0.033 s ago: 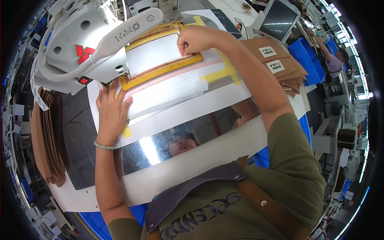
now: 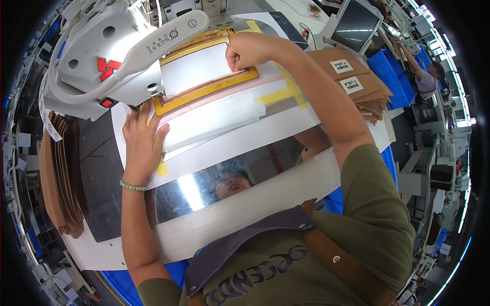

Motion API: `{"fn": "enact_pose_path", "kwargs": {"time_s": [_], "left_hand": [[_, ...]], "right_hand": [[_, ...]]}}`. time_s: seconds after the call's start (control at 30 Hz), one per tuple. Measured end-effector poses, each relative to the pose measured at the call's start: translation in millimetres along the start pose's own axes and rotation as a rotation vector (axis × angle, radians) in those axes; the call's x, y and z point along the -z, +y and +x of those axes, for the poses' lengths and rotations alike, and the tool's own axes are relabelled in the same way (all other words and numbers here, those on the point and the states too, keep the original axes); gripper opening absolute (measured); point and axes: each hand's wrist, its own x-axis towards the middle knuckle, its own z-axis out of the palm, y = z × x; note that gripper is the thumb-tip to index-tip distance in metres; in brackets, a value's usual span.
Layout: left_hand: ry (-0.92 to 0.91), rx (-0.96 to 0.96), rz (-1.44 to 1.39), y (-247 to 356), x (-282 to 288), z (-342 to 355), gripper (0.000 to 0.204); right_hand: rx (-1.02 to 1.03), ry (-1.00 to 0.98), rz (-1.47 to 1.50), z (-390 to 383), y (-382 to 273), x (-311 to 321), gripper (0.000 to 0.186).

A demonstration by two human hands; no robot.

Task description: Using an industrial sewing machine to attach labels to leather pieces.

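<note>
The right hand [image 2: 250, 51] is curled into a loose fist, fingertips pinched on the far-right corner of the yellow-framed template [image 2: 204, 91], which already lies flat under the white sewing machine head [image 2: 117, 51]; as a judgement, placing looks nearly done while stitching seems not begun. The left hand [image 2: 143, 140] lies flat, fingers spread, pressing the template's near-left corner and the white sheet [image 2: 214, 120] beside it. Beyond its wrist stands a stack of brown pieces [image 2: 61, 173]; beyond the right forearm, labelled brown envelopes [image 2: 357, 86].

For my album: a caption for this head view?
Left hand flat on white sheet; right hand presses yellow frame.
</note>
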Motion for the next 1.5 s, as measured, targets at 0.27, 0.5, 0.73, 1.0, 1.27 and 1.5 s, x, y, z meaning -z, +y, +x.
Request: {"fn": "enact_pose_path", "kwargs": {"time_s": [0.27,0.5,0.73,1.0,1.27,1.5], "left_hand": [[-0.004,-0.001,0.001,0,-1,-2,0.046],[0.016,-0.005,0.005,2,-2,-1,0.047],[0.031,0.004,-0.023,-1,-6,-2,0.048],[0.087,-0.014,-0.081,-7,-8,-2,0.049],[0.085,-0.044,-0.232,-18,8,-12,0.055],[0.28,0.382,0.263,-158,115,-69,0.036]], "right_hand": [[-0.064,-0.02,-0.205,6,-24,6,0.019],[0.039,-0.05,-0.357,4,-25,-11,0.019],[0.0,0.049,-0.563,3,-35,-3,0.009],[0.249,0.068,0.643,46,-80,-39,0.037],[0.112,0.087,0.773,57,-104,-67,0.034],[0.123,0.567,0.554,-41,-48,-60,0.035]]}}
